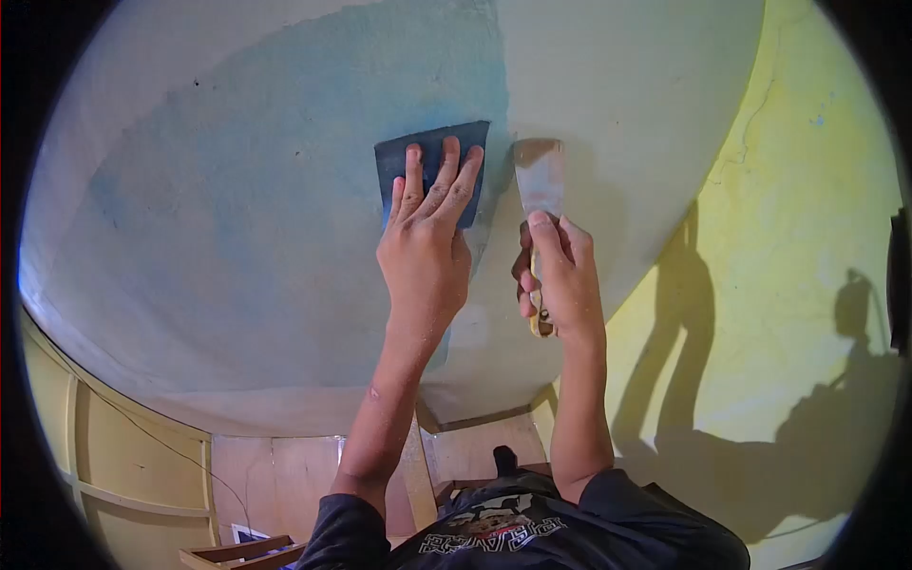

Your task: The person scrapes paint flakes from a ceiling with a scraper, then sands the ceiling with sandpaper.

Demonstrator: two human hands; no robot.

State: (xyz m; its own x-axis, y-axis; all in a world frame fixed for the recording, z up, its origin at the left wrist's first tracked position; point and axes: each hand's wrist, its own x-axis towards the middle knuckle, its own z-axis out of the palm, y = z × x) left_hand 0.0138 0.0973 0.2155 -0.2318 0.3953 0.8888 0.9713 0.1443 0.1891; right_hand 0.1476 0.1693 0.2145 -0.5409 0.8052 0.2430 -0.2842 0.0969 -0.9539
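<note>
My left hand [427, 237] is closed on a dark, flat spreader [388, 163], four fingers lying along its face and the thumb hidden. The plate widens toward its top edge and overlaps a blue-grey patch [285, 152] on the pale painted surface [627, 85]. To its right, my right hand [560, 271] grips a putty knife [540, 176] by its yellowish handle, thumb at the base of the blade. The knife's blade points up, smeared with whitish and brownish residue, and its edge lies close over the pale area beside the patch. Fine dust speckles both hands.
A yellow wall [817, 180] with a thin crack and cast shadows rises on the right. Lower left are framed yellowish panels [138, 456], a thin cable [171, 432] and a wooden frame piece [252, 551]. Pinkish panels [285, 475] show below the pale surface.
</note>
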